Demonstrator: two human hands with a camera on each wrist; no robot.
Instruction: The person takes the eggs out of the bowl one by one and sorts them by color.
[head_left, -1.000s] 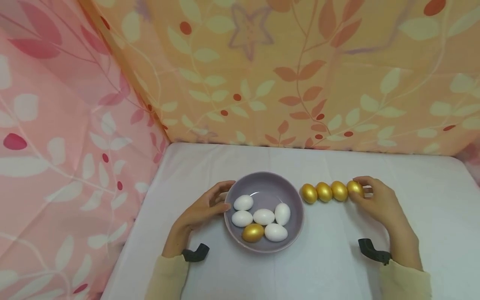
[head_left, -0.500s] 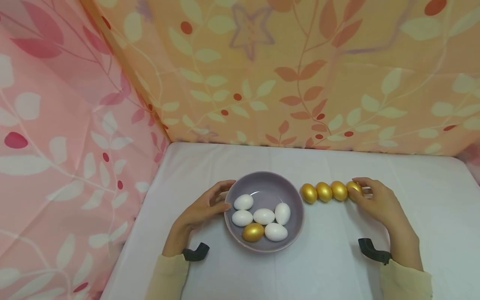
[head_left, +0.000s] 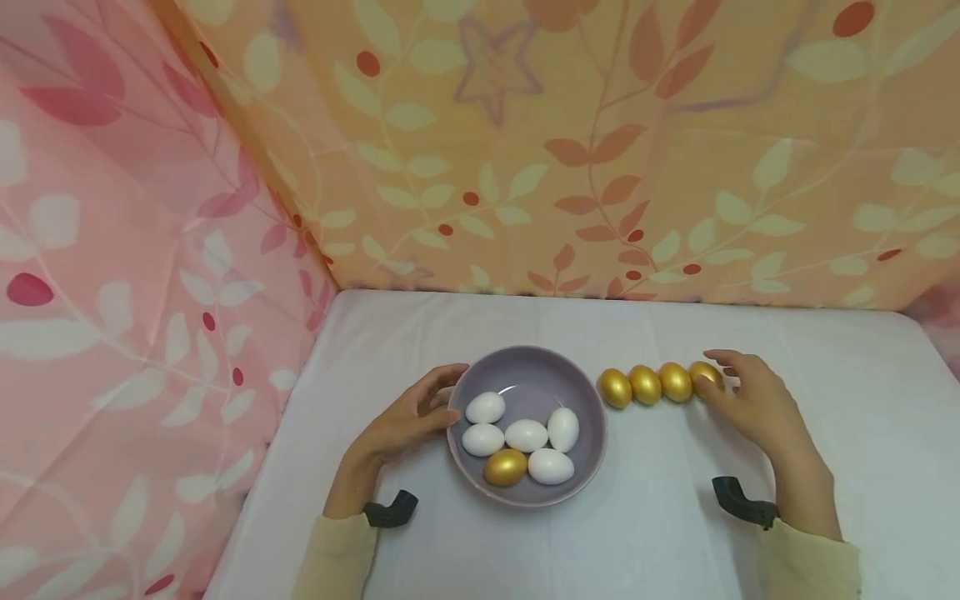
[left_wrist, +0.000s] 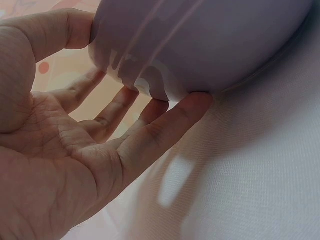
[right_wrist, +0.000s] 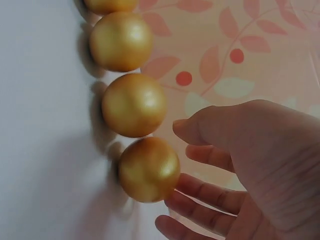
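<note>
1. Shiny gold egg (head_left: 709,375) sits right of center in the head view, at the right end of a row of four gold eggs (head_left: 647,385).
2. Right hand (head_left: 757,404) is loose around it, not gripping; can't tell if fingertips touch.
3. Left hand's (head_left: 405,417) got fingers and thumb curved on a glossy round purple bowl (head_left: 536,371), mid-frame.
4. Five white eggs (head_left: 527,435) plus another gold one (head_left: 506,468) in there.

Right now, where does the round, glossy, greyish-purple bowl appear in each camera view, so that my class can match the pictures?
Head view: the bowl sits below centre, slightly to the right.
Left wrist view: the bowl spans upper middle to upper right.
Right wrist view: not in it.
Shared landmark: the white fabric table covering, visible in all three.
</note>
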